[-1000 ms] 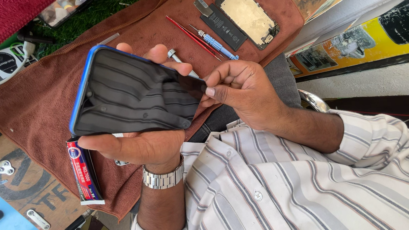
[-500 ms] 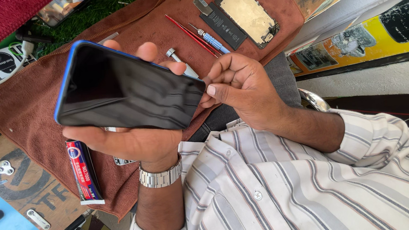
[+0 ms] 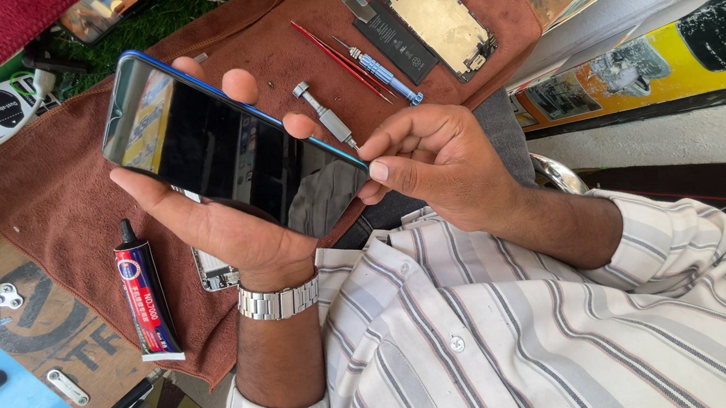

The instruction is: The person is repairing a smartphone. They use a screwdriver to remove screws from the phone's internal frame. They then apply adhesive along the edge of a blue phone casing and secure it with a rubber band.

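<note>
My left hand (image 3: 223, 226) is closed around the blue-edged phone (image 3: 234, 150), cradling it from beneath, screen up, above the brown cloth (image 3: 52, 198). My right hand (image 3: 434, 157) pinches its near corner between thumb and forefinger.

Risk: the support is fingertips only. If the corner pinch twists too hard, the phone could slip from the palm onto the metal screwdriver (image 3: 326, 116) below, marking the glass.

Change noted: against the earlier frame the phone is tilted further, and the striped shirt reflection has left the screen
</note>
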